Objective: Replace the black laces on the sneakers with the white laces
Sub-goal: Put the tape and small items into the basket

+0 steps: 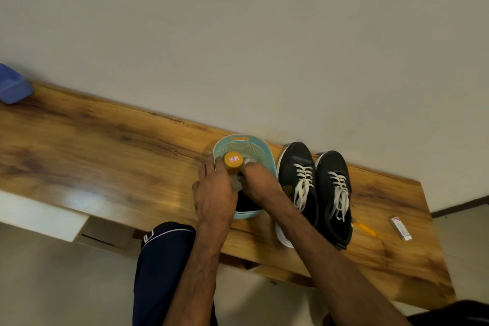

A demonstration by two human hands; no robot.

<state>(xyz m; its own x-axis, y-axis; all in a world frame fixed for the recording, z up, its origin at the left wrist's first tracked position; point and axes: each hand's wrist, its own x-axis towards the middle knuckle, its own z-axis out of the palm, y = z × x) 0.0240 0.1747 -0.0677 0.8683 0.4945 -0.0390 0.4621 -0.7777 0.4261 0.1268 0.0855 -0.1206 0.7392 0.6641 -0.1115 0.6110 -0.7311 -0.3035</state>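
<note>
Nearest me is my knee (164,259) in dark shorts, and both forearms reach out over the edge of the counter (105,145). My left hand (214,193) lies fairly flat over the near left rim of the pale green basket (239,137), its fingers stretched toward a bottle with a yellow cap (232,159) that stands inside. My right hand (258,180) dips into the basket beside that bottle with fingers bent down. I cannot tell whether it grips anything, as its own back hides the fingertips. Under my hands a dark heap (246,204) lies in the basket's near end. It may be the black laces, but I can't be sure.

Just beside the basket, to the right, the two black sneakers (299,159) stand together, toes to the wall, and both carry white laces (304,182) threaded up the eyelets with loose ends. I judge the relacing done and only tidying left. Farther right lie an orange stick (366,229) and a small box (400,227). At the far left end sits a blue tub (13,85).
</note>
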